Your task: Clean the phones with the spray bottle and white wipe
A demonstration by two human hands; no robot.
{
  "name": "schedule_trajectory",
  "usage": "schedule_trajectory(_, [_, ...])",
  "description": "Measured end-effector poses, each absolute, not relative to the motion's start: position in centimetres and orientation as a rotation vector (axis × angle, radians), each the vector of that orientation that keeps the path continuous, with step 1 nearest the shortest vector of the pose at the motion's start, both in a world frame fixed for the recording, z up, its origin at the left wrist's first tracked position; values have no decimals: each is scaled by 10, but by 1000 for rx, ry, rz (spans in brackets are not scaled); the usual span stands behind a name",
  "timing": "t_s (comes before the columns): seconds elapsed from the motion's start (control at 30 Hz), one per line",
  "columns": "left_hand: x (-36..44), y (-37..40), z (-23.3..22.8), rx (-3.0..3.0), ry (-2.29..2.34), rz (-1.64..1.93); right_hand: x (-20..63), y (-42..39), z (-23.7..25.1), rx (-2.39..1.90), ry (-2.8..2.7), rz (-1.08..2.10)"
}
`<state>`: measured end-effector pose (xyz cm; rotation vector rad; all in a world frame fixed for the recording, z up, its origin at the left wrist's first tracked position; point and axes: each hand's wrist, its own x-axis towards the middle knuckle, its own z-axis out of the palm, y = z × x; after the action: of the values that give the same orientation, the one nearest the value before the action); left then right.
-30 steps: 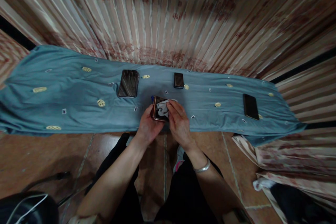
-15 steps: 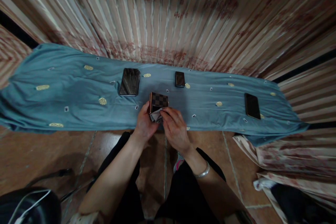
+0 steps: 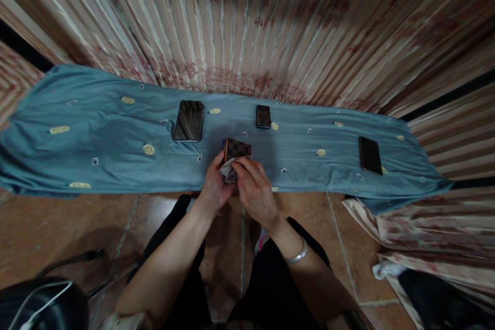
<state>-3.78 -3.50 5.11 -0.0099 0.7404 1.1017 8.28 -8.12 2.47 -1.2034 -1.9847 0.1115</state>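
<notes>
My left hand point(image 3: 216, 181) grips what looks like a folded flip phone in a brown checkered case point(image 3: 237, 148), just above the near part of the covered surface. Its edge on the left has a gold-coloured shine. In the fingers of my right hand point(image 3: 255, 185) is a crumpled grey cloth point(image 3: 228, 170), pressed against the phone's near face. Cloth and fingers hide the lower part of the phone. Beyond my hands lie a large dark glossy phone point(image 3: 188, 120) on the left and a small dark square device point(image 3: 263, 116) slightly right of the middle.
A blue-green cloth with yellow pineapple prints point(image 3: 294, 139) covers the long narrow surface. Far right on it lies a black phone point(image 3: 370, 155). A pleated patterned curtain point(image 3: 240, 26) hangs behind. On the floor at lower left is a black object point(image 3: 46, 304) with a white cable.
The checkered phone has shifted slightly right and tilted. The cloth has moved a little left across it, and the dark panel on its lower part is now covered.
</notes>
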Motion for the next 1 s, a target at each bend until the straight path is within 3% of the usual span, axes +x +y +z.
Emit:
schedule_trajectory(0.43, [-25, -37, 74, -64, 837, 1177, 86, -82, 26, -1260, -1909, 47])
schedule_trajectory(1.0, [-24, -36, 70, -53, 823, 1178, 90, -77, 20, -1295, -1930, 29])
